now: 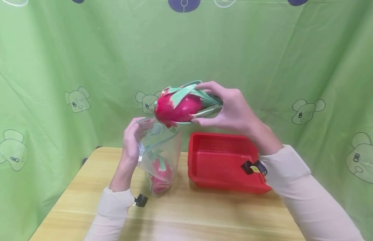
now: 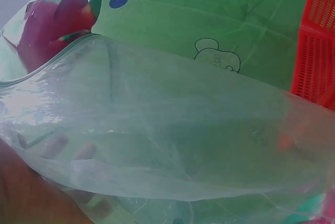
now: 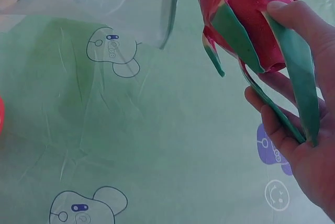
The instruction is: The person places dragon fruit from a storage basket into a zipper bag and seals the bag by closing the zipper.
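Note:
My right hand (image 1: 231,107) grips a red dragon fruit (image 1: 180,106) with green leafy scales, held on its side at the mouth of a clear zip bag (image 1: 171,144). In the right wrist view, thumb and fingers hold the dragon fruit (image 3: 241,25) by its leafy end. My left hand (image 1: 132,140) holds the bag's upper left edge, and its fingers show through the plastic in the left wrist view. Another dragon fruit (image 1: 160,174) lies at the bottom of the bag, seen through the clear wall. The bag's mouth is spread apart.
A red plastic basket (image 1: 222,182) with slotted walls stands on the wooden table (image 1: 189,214), right of the bag and below my right forearm. Behind the table hangs a green curtain (image 1: 249,50) with cartoon prints.

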Demonstrator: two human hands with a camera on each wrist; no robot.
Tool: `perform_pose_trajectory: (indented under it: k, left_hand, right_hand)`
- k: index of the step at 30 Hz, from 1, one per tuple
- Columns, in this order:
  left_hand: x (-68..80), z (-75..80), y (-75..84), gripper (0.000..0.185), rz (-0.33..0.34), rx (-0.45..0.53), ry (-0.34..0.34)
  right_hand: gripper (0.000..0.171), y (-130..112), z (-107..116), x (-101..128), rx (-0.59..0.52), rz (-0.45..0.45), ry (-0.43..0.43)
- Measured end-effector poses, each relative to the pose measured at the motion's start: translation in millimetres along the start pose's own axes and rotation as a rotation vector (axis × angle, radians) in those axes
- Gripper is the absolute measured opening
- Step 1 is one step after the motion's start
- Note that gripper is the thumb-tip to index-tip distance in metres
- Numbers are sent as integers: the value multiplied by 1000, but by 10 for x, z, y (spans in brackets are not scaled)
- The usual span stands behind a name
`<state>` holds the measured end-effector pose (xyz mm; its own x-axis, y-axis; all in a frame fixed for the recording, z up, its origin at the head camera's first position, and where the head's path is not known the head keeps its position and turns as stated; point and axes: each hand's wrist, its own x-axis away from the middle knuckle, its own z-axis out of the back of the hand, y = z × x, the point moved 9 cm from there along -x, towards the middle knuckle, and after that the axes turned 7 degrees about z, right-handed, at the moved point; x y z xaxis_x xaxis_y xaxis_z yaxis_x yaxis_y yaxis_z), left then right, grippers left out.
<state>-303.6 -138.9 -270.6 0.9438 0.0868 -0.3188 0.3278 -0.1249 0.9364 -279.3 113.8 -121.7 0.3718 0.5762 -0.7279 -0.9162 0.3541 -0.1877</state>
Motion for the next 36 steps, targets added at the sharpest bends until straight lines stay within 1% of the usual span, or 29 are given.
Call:
perform_pose_trajectory:
  k: [6, 12, 16, 23, 26, 31, 36]
  left_hand:
    - [-7, 9, -12, 42, 8, 26, 31]
    - [-3, 2, -16, 41, 3, 33, 21]
    - [3, -6, -4, 40, -3, 33, 19]
    - [4, 4, -13, 37, 19, 27, 38]
    - [-1, 1, -9, 36, 23, 34, 36]
    - [-6, -18, 17, 36, 3, 59, 20]
    - [-10, -18, 32, 39, -14, 51, 22]
  right_hand:
    - [72, -43, -109, -39, 4, 24, -41]
    - [71, -63, -192, -60, -8, 15, -81]
    - [71, -72, -247, -62, 8, 16, -117]
    - [70, -70, -354, -64, 35, 24, -177]
    - [69, -80, -394, -69, 39, 31, -197]
    - [69, -103, -467, -89, 52, 17, -251]
    - [70, -123, -551, -104, 81, 4, -318]
